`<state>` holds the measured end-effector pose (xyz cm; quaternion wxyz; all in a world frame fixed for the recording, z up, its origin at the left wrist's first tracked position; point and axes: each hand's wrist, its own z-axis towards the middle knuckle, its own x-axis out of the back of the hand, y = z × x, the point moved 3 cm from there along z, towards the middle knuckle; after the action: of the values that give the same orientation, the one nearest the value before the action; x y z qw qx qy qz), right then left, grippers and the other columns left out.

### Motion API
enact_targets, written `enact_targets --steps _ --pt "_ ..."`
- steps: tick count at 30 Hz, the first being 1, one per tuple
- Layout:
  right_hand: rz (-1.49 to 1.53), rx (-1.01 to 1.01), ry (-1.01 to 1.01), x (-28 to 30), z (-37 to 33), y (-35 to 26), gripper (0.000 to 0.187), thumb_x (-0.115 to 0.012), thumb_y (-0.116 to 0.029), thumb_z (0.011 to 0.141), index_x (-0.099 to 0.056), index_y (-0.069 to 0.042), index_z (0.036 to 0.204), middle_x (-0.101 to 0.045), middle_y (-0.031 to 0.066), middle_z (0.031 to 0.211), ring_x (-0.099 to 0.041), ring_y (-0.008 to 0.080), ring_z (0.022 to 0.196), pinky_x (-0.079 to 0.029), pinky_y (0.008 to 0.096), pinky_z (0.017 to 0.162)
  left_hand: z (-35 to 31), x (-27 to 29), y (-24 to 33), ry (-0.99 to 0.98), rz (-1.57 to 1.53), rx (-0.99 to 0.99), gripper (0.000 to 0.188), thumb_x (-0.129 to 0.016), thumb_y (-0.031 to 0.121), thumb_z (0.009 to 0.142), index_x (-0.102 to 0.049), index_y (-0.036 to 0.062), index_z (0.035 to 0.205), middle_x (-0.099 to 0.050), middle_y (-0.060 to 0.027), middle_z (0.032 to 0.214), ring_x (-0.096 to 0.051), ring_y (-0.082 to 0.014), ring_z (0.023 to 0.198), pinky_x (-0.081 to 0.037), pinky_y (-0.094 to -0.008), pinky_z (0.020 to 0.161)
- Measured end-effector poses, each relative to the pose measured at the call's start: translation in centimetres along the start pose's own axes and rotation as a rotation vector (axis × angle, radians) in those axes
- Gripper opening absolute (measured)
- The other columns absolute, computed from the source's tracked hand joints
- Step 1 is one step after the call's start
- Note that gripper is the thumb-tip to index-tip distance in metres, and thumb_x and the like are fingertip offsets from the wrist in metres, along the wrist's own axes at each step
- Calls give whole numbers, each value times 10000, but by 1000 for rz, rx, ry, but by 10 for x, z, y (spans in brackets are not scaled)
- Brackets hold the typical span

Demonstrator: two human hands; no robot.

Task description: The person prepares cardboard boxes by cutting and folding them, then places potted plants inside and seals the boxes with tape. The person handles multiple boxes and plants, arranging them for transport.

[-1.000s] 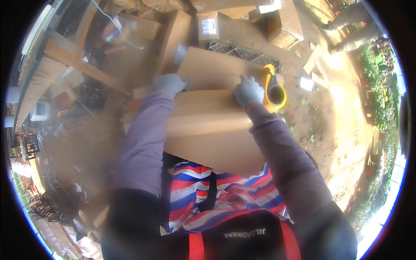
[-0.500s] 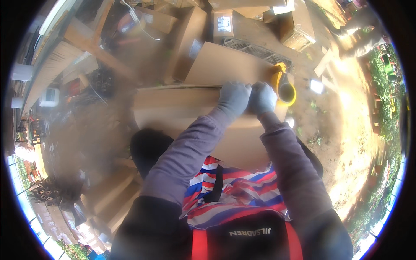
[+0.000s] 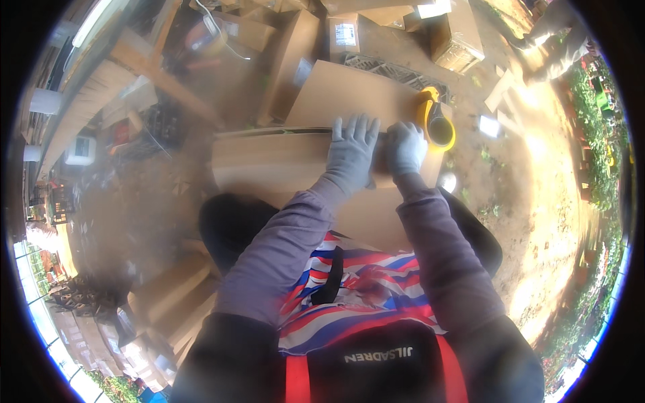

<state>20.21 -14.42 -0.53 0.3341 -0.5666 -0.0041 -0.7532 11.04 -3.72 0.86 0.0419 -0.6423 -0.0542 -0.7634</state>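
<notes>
A brown cardboard box (image 3: pixel 269 164) lies across in front of me, its long seam running along the top. On that seam, near its right part, my left hand (image 3: pixel 351 153) rests in a grey glove, fingers spread and flat, holding nothing. Just right of it, my right hand (image 3: pixel 406 148), gloved alike, is closed in a fist. A yellow tape dispenser (image 3: pixel 450 138) with a round roll sticks out right beside this fist. Its handle seems to be inside the fist, though the fingers hide it. A flat cardboard panel (image 3: pixel 349 94) slopes up behind the seam.
More cardboard boxes (image 3: pixel 457 40) stand beyond, beside a grey plastic crate (image 3: pixel 383 67). A wooden beam (image 3: pixel 161 77) slants at the upper left. Stacked cardboard (image 3: pixel 171 289) lies at the lower left. At the upper right, part of another person (image 3: pixel 554 47) shows above the dirt ground.
My left hand has gone from closed beside the right fist to spread flat on the seam, slightly left. The tape dispenser has shifted slightly away from me. My right hand stays closed.
</notes>
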Motion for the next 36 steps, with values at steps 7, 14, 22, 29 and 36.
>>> enact_targets --steps 7,14,22,29,36 --pt "450 -59 -112 3 -17 25 163 -553 -34 810 -700 -84 760 -683 76 872 -624 255 820 -499 346 719 -10 -13 23 -338 -73 18 937 -796 418 635 -419 58 1415 -508 -89 1359 -454 -222 1276 -311 -484 1055" --pt "-45 -62 -228 14 -5 129 463 -570 -185 882 -466 -107 1326 -659 158 1081 -617 281 1015 -469 404 909 -13 -11 25 -258 -120 -76 1004 -779 517 640 -397 56 1447 -463 -95 1426 -422 -208 1313 -331 -470 1035" --pt "-64 275 -56 4 36 114 646 -580 -104 845 -388 -141 1461 -618 187 1064 -619 366 987 -507 458 820 -25 -8 29 -240 -60 -93 981 -769 483 670 -381 41 1455 -445 -131 1428 -400 -267 1324 -280 -517 1089" --pt "545 128 -196 110 74 50 316 -662 -158 878 -658 17 1141 -693 60 901 -593 98 653 -480 247 576 -30 -15 42 -237 -45 -75 908 -744 438 685 -424 14 1423 -464 -167 1377 -438 -310 1238 -309 -519 1059" --pt "51 -237 -300 142 25 -31 451 -669 -313 847 -645 -1 1171 -712 190 957 -701 228 843 -530 334 769 -20 -7 33 -137 -106 -46 877 -806 417 617 -490 18 1331 -520 -143 1288 -499 -276 1164 -393 -459 993"
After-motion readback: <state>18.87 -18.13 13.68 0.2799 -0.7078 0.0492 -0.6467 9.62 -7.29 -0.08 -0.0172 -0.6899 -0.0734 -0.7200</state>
